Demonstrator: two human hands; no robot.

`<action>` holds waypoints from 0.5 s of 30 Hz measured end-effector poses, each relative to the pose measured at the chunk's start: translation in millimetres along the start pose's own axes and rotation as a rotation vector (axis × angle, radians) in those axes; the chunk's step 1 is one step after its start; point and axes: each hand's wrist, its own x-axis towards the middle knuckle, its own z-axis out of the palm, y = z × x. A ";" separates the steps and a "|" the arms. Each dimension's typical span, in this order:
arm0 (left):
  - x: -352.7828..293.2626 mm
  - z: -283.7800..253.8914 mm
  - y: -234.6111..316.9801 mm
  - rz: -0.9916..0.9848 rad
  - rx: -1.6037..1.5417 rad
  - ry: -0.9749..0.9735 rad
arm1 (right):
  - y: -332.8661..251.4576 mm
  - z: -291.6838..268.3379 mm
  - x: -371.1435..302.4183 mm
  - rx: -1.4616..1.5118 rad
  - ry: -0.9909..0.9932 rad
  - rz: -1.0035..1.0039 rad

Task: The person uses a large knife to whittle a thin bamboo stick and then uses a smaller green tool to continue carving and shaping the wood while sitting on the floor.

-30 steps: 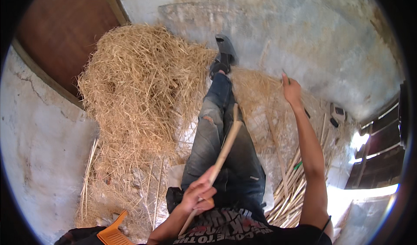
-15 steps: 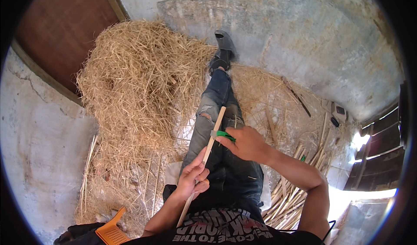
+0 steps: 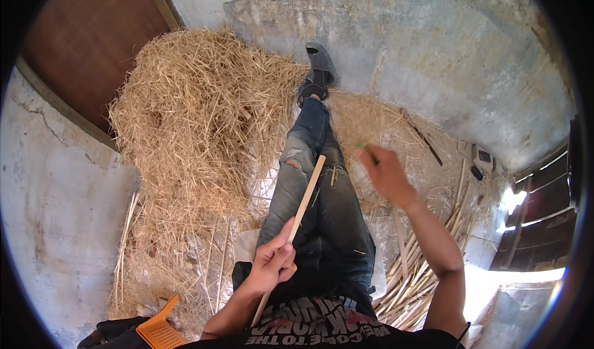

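Straw heaps at far left; near centre, my left hand grips a wooden strip, seemingly part-pared, what remains unclear; farther right, my right hand clenches a blurred green tool.

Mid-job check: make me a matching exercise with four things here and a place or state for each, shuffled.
Things:
1. wooden stick
2. straw heap
3. jeans
4. loose stick pile

Places or states:
A. next to the brown panel
B. at the lower right of the view
C. gripped in the left hand
D. torn at the knee

Pairs: 1-C, 2-A, 3-D, 4-B
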 end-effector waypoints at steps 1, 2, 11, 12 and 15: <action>3.6 0.6 -0.5 0.013 0.030 -0.016 | -12.0 9.1 -15.9 0.079 -0.081 -0.114; 7.2 1.4 -0.3 0.037 0.068 -0.025 | -23.8 17.1 -28.5 0.056 -0.135 -0.111; 10.8 2.5 -3.5 0.133 0.275 -0.022 | -46.7 56.1 -49.8 -0.190 -0.270 -0.332; 11.2 1.8 -5.1 0.087 0.286 0.045 | -45.9 56.1 -44.7 -0.236 -0.269 -0.344; 2.1 6.2 -8.9 0.156 0.374 0.006 | -44.7 40.6 -17.2 -0.288 -0.193 -0.362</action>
